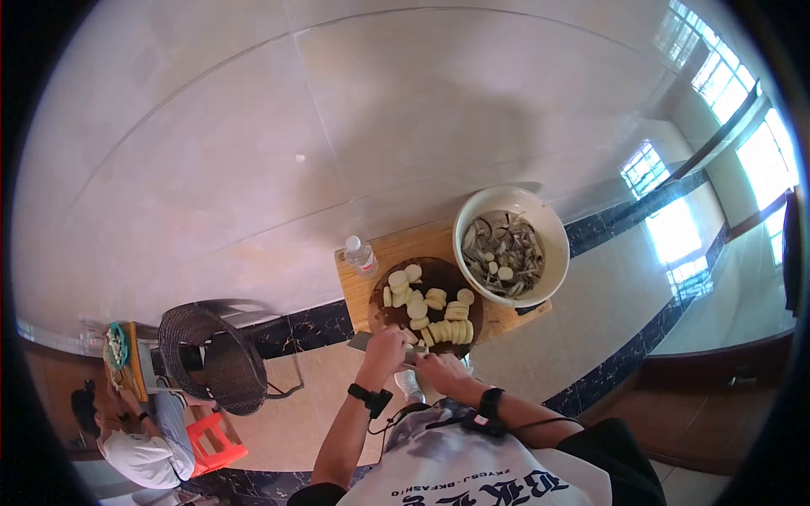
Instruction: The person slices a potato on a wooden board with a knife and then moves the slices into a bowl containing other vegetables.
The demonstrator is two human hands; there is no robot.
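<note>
A round dark wooden chopping board [440, 273] holds several thick, pale vegetable slices [417, 309], some in a neat row near its front. My left hand [388, 347] is closed at the board's near left edge, with a pale vegetable piece [410, 336] at its fingertips; the grip is partly hidden. In my closed right hand [445, 372] is the handle of a knife. Its broad metal blade [360, 341] passes under my left hand and shows again on the far left side.
The board rests on a wooden table [359, 310] against a tiled wall. A white basin [555, 240] of greyish strips and a plastic bottle [361, 258] stand on it. Left are a wicker chair [221, 358], a red stool [215, 443] and a seated person [143, 451] at another board.
</note>
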